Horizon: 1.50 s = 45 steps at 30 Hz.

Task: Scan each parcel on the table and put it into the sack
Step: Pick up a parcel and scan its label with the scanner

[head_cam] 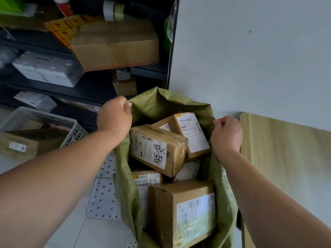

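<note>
A green woven sack (161, 102) stands open on the floor, filled with several cardboard parcels. One parcel with handwritten black characters (157, 149) lies on top in the middle. Another with a long white label (191, 131) leans behind it, and a large box (186, 212) sits nearest me. My left hand (114, 117) grips the sack's left rim. My right hand (226, 134) grips the right rim, holding the mouth wide.
The wooden table (286, 158) lies at the right against a pale wall. Dark shelves (89, 90) with boxes stand behind the sack. A white plastic basket (71, 126) holding a box sits at the left. Perforated white sheets (103, 194) lie on the floor.
</note>
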Each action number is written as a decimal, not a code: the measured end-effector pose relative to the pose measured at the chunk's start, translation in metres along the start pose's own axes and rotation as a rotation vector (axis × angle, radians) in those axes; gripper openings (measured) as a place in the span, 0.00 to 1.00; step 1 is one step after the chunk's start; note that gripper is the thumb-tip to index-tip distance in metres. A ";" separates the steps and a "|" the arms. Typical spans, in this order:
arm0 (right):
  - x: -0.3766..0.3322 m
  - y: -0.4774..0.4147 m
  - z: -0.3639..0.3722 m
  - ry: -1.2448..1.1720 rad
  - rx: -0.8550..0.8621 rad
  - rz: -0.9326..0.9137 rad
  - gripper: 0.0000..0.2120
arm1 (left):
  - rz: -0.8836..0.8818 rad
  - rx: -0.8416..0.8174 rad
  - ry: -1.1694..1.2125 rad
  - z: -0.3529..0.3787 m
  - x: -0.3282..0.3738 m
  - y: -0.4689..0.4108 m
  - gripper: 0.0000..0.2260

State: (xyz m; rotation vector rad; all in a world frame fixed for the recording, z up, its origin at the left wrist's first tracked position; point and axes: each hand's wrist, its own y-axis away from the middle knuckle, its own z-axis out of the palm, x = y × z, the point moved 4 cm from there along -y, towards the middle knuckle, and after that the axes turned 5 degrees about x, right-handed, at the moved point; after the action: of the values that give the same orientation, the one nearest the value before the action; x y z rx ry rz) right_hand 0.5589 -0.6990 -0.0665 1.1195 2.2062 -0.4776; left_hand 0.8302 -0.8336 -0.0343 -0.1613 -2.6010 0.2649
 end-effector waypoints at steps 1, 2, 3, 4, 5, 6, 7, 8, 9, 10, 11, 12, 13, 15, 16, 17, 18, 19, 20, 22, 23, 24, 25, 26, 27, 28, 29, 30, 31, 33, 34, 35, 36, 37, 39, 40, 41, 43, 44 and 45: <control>0.001 0.003 -0.005 -0.054 0.029 0.013 0.08 | 0.000 0.017 0.036 -0.005 0.000 0.001 0.12; 0.003 0.006 -0.009 -0.097 0.049 0.032 0.08 | 0.004 0.030 0.070 -0.008 -0.003 0.005 0.11; 0.004 0.008 -0.010 -0.110 0.048 0.042 0.08 | 0.009 0.033 0.087 -0.009 -0.007 0.009 0.11; 0.004 0.008 -0.011 -0.088 0.029 0.035 0.08 | 0.014 0.024 0.083 -0.009 -0.010 0.013 0.10; 0.004 0.008 -0.011 -0.055 0.016 0.023 0.07 | 0.016 0.008 0.073 -0.008 -0.012 0.017 0.10; 0.004 0.008 -0.012 -0.039 0.019 0.013 0.07 | 0.017 0.006 0.075 -0.008 -0.013 0.020 0.10; 0.003 0.005 -0.013 -0.046 0.033 0.005 0.07 | 0.021 0.026 0.094 -0.008 -0.012 0.019 0.09; 0.002 0.005 -0.014 -0.070 0.053 0.002 0.07 | 0.024 0.051 0.116 -0.010 -0.010 0.018 0.09; 0.003 0.005 -0.016 -0.088 0.070 0.008 0.07 | 0.025 0.068 0.126 -0.011 -0.007 0.017 0.09; 0.006 0.007 -0.017 -0.082 0.069 0.013 0.07 | 0.014 0.064 0.111 -0.011 -0.006 0.017 0.10; 0.010 0.009 -0.016 -0.051 0.052 0.017 0.08 | -0.008 0.030 0.084 -0.010 -0.007 0.019 0.10; 0.014 0.011 -0.015 -0.015 0.028 0.017 0.08 | -0.032 -0.021 0.055 -0.007 -0.009 0.021 0.11; 0.016 0.012 -0.015 0.010 0.003 0.014 0.09 | -0.055 -0.067 0.033 -0.005 -0.012 0.024 0.11; 0.014 0.016 -0.020 0.012 -0.034 0.009 0.12 | -0.095 -0.128 0.024 -0.004 -0.015 0.036 0.12; 0.012 0.020 -0.025 -0.002 -0.045 0.005 0.15 | -0.114 -0.152 0.036 -0.005 -0.016 0.043 0.14; 0.010 0.027 -0.031 -0.019 -0.050 0.002 0.19 | -0.132 -0.170 0.058 -0.008 -0.015 0.053 0.18; 0.010 0.037 -0.038 -0.029 -0.052 0.002 0.21 | -0.155 -0.188 0.074 -0.011 -0.014 0.065 0.22; 0.013 0.050 -0.044 -0.021 -0.052 0.009 0.24 | -0.178 -0.203 0.078 -0.016 -0.013 0.079 0.26; 0.018 0.064 -0.049 0.003 -0.053 0.023 0.26 | -0.191 -0.219 0.062 -0.020 -0.012 0.095 0.31; 0.032 0.095 -0.060 0.081 -0.072 0.087 0.31 | -0.193 -0.261 0.008 -0.028 -0.012 0.125 0.37; 0.041 0.111 -0.064 0.129 -0.090 0.127 0.33 | -0.206 -0.299 -0.014 -0.031 -0.012 0.139 0.39; 0.049 0.126 -0.066 0.178 -0.110 0.161 0.34 | -0.228 -0.352 -0.041 -0.032 -0.015 0.151 0.39; 0.056 0.139 -0.068 0.217 -0.130 0.191 0.34 | -0.247 -0.406 -0.073 -0.033 -0.016 0.161 0.36; 0.063 0.151 -0.070 0.240 -0.142 0.218 0.32 | -0.259 -0.451 -0.110 -0.034 -0.019 0.168 0.31; 0.069 0.161 -0.070 0.246 -0.145 0.242 0.28 | -0.263 -0.487 -0.138 -0.035 -0.020 0.175 0.23; 0.074 0.168 -0.071 0.243 -0.141 0.261 0.24 | -0.264 -0.520 -0.147 -0.036 -0.021 0.180 0.16; 0.078 0.172 -0.071 0.236 -0.130 0.272 0.19 | -0.259 -0.547 -0.134 -0.036 -0.022 0.183 0.11; 0.080 0.175 -0.072 0.225 -0.115 0.272 0.15 | -0.251 -0.561 -0.107 -0.036 -0.023 0.185 0.08; 0.082 0.175 -0.072 0.206 -0.096 0.268 0.11 | -0.242 -0.559 -0.071 -0.037 -0.023 0.185 0.05; 0.081 0.173 -0.076 0.145 -0.050 0.251 0.08 | -0.209 -0.514 0.012 -0.040 -0.024 0.181 0.02; 0.079 0.171 -0.079 0.113 -0.033 0.244 0.08 | -0.186 -0.478 0.051 -0.043 -0.025 0.178 0.02; 0.077 0.170 -0.082 0.078 -0.022 0.239 0.07 | -0.166 -0.444 0.088 -0.047 -0.025 0.175 0.03; 0.074 0.169 -0.085 0.045 -0.012 0.236 0.07 | -0.157 -0.412 0.121 -0.050 -0.026 0.171 0.04; 0.071 0.169 -0.088 0.019 -0.001 0.236 0.07 | -0.161 -0.389 0.155 -0.053 -0.028 0.167 0.05; 0.065 0.169 -0.097 -0.017 0.026 0.230 0.07 | -0.170 -0.354 0.228 -0.061 -0.029 0.160 0.10; 0.062 0.168 -0.102 -0.038 0.049 0.227 0.07 | -0.162 -0.333 0.267 -0.065 -0.028 0.156 0.13; 0.060 0.166 -0.107 -0.065 0.081 0.227 0.07 | -0.155 -0.305 0.308 -0.069 -0.027 0.151 0.15; 0.058 0.164 -0.113 -0.114 0.135 0.238 0.07 | -0.149 -0.263 0.369 -0.076 -0.028 0.144 0.18; 0.058 0.164 -0.113 -0.120 0.141 0.246 0.07 | -0.142 -0.259 0.362 -0.076 -0.030 0.141 0.18; 0.058 0.163 -0.112 -0.099 0.116 0.250 0.07 | -0.140 -0.278 0.327 -0.075 -0.033 0.141 0.18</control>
State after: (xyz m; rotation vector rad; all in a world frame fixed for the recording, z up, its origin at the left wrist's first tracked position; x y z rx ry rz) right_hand 0.6253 -0.5074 -0.0283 1.3818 1.9411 -0.5447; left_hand 0.9052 -0.6901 -0.0178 -0.1080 -2.2977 -0.1630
